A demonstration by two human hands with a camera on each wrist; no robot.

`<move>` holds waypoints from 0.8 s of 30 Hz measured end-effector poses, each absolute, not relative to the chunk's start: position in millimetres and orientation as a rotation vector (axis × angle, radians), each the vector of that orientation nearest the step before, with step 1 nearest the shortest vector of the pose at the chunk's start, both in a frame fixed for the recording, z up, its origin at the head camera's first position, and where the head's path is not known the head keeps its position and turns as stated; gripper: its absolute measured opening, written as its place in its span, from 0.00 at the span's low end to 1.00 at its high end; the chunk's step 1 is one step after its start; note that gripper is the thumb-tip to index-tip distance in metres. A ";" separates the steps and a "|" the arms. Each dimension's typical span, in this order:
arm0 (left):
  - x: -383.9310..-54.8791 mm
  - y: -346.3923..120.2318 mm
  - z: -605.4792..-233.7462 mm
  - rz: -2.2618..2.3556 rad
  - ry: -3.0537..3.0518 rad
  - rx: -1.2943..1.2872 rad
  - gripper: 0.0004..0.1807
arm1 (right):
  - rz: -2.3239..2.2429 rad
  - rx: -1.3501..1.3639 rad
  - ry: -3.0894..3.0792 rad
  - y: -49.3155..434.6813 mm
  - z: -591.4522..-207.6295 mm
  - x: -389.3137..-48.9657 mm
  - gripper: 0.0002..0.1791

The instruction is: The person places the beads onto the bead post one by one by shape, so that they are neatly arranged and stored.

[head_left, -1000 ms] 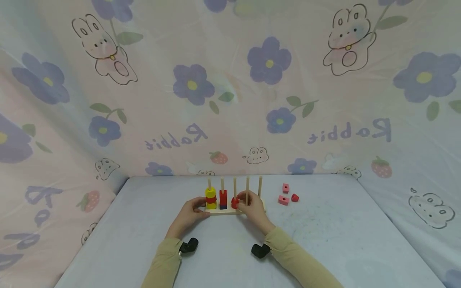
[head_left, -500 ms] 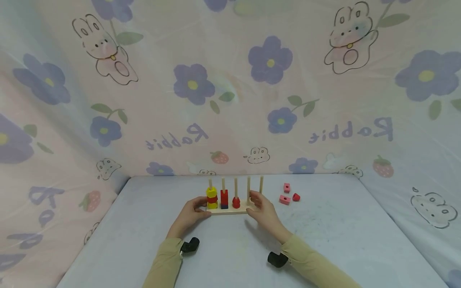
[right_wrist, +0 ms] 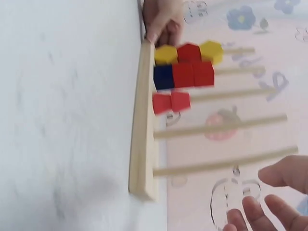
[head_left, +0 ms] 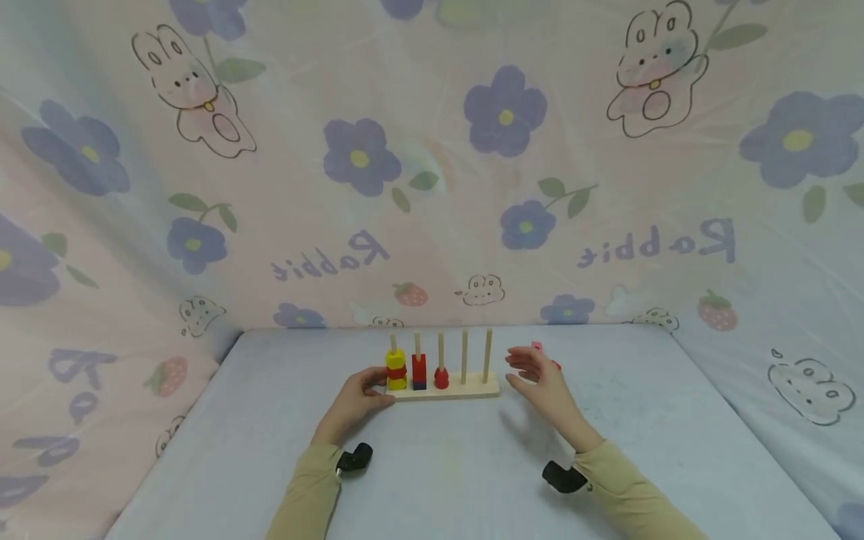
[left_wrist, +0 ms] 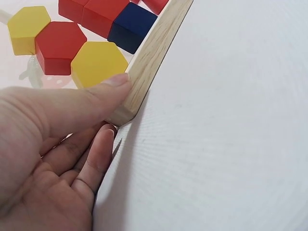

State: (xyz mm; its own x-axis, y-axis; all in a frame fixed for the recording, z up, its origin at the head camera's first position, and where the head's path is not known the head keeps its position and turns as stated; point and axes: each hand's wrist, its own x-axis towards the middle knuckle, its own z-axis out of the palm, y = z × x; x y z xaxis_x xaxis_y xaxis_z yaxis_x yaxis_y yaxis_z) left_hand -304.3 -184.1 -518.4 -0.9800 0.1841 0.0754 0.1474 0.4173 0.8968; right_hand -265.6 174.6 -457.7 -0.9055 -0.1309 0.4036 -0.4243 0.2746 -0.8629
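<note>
A wooden peg stand (head_left: 448, 394) with five upright pegs sits on the table. My left hand (head_left: 352, 399) grips its left end, thumb against the corner of the base and fingers curled beside it in the left wrist view. The leftmost peg carries a yellow, red and yellow hexagonal stack (left_wrist: 98, 62). Next to it are red square blocks (right_wrist: 193, 74) over a dark blue block (right_wrist: 163, 77). Two small red blocks (head_left: 442, 379) sit on the middle peg; the two right pegs are bare. My right hand (head_left: 545, 384) hovers right of the stand, fingers spread and holding nothing.
Behind my right hand, a pink block (head_left: 536, 346) and a bit of a red block (head_left: 556, 366) show; the hand covers other loose pieces there. A printed curtain (head_left: 432, 187) hangs behind the table (head_left: 432, 480). Black wrist cameras sit at both sleeves.
My right hand has let go of the small red block at the middle peg and moved right, past the stand's end, towards the loose blocks. My left hand stays at the base.
</note>
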 end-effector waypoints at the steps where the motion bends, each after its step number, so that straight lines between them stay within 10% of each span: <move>1: -304.4 -184.7 -518.4 1.647 2.620 0.308 0.29 | 1.667 0.487 -2.296 180.4 -456.8 -266.8 0.23; 24: -302.9 -181.9 -518.0 1.653 2.623 0.255 0.30 | 1.458 0.192 -2.515 287.4 -476.4 -293.5 0.26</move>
